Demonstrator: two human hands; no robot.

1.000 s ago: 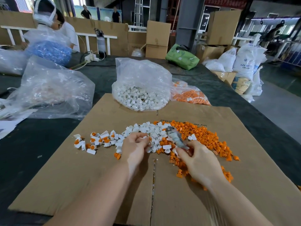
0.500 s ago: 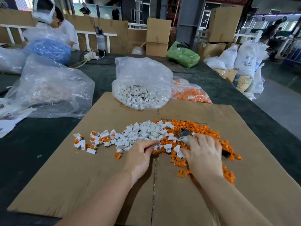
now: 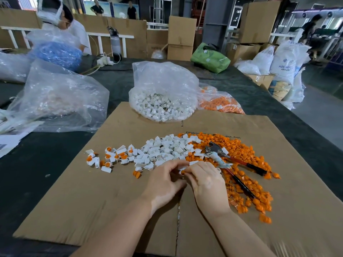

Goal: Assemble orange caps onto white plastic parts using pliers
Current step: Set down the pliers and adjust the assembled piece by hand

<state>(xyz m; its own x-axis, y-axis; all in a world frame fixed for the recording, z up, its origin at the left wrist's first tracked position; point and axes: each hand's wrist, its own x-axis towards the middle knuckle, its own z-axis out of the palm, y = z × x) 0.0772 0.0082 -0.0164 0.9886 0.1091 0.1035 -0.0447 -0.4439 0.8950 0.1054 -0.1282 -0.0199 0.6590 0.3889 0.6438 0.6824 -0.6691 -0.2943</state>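
Near the middle of the cardboard sheet (image 3: 78,210), the left hand (image 3: 163,182) and right hand (image 3: 206,180) meet fingertip to fingertip, together pinching a small white part (image 3: 182,167) with a round orange cap (image 3: 182,172) at its near end. Just beyond lie the loose white parts (image 3: 167,149), with the heap of orange caps (image 3: 246,182) to the right. The pliers (image 3: 233,164) rest on that heap, grey jaws far-left, red-and-black handles splayed toward near-right.

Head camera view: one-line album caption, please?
Both hands fit an orange plastic cap into a white part; red-handled pliers lie aside.
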